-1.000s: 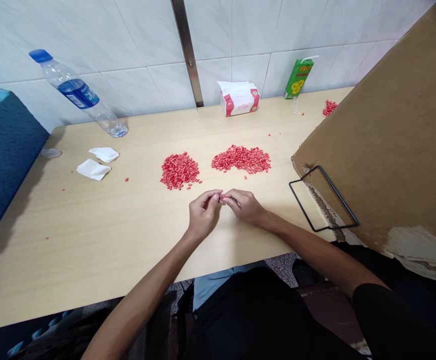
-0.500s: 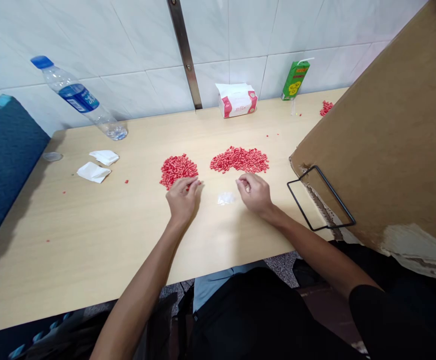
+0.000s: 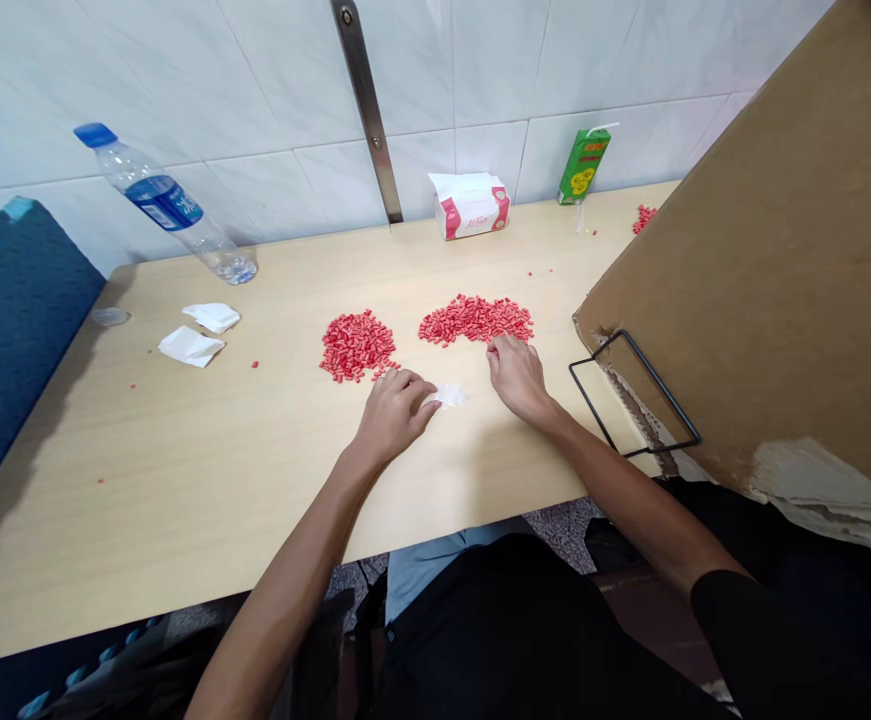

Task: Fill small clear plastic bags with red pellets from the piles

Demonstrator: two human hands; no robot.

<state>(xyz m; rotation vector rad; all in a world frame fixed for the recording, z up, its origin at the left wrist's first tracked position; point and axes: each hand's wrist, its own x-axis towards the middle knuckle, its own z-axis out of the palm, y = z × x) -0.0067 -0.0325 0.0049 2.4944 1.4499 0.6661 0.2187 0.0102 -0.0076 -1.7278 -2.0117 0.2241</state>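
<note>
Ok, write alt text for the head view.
A person's left hand and right hand rest on a pale wooden table either side of a small white patch, just below two heaps of small red pellets. A cardboard sheet stands at right.

1. You have the left heap of pellets [image 3: 358, 346] and the right heap of pellets [image 3: 475, 320] side by side mid-table [image 3: 180, 480].
2. A small scrap [image 3: 450, 396] lies just before them.
3. Behind them, a tissue box [image 3: 469, 207] sits left of a drink carton [image 3: 581, 166].
4. On your left lie two paper napkins [image 3: 191, 346], with a plastic bottle [image 3: 169, 205] behind them and a foam mat [image 3: 15, 330] beyond.
5. On your right, a cardboard sheet [image 3: 750, 250] overlaps the table, a wire frame [image 3: 630, 395] at its edge.
</note>
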